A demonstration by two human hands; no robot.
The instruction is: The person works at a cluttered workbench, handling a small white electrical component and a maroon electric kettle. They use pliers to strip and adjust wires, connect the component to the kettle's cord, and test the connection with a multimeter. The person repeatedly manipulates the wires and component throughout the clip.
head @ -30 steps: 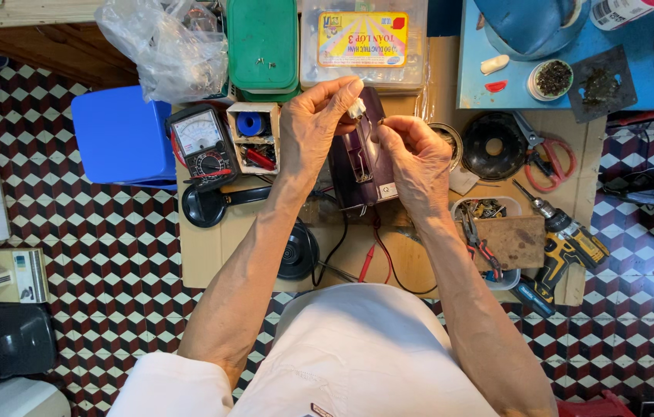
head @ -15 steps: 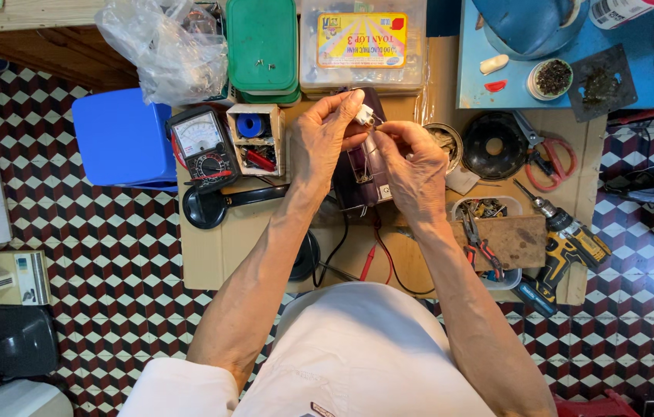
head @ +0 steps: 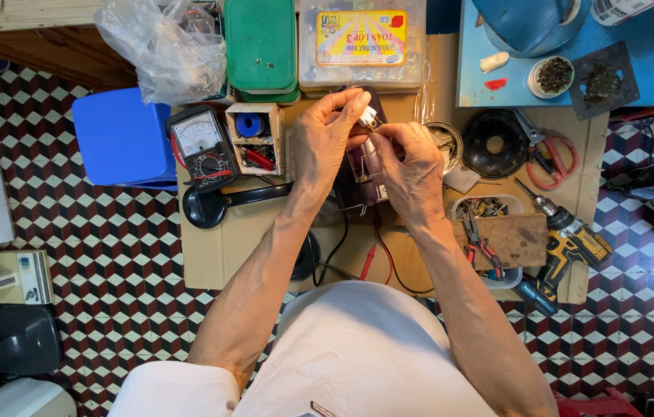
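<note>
A sheet of brown cardboard lay over the checkered tile floor and served as the work surface, with a blue plastic stool standing just beside its left edge and a blue tabletop at its upper right. Along the far edge sat a crumpled clear plastic bag, a green lidded box and a clear storage box with a yellow label. Nearer the person lay an analog multimeter, a small wooden compartment tray holding a blue spool, a black magnifier, a black round part, red-handled scissors, pliers on a wooden block, and a yellow and black cordless drill. A dark purple device with red and black leads trailing toward the person sat upright between the two hands, largely hidden by them. The left hand and the right hand met above it, fingertips drawn close together, both pinching a small white part at the top of the device; how the part joined the device could not be told.
</note>
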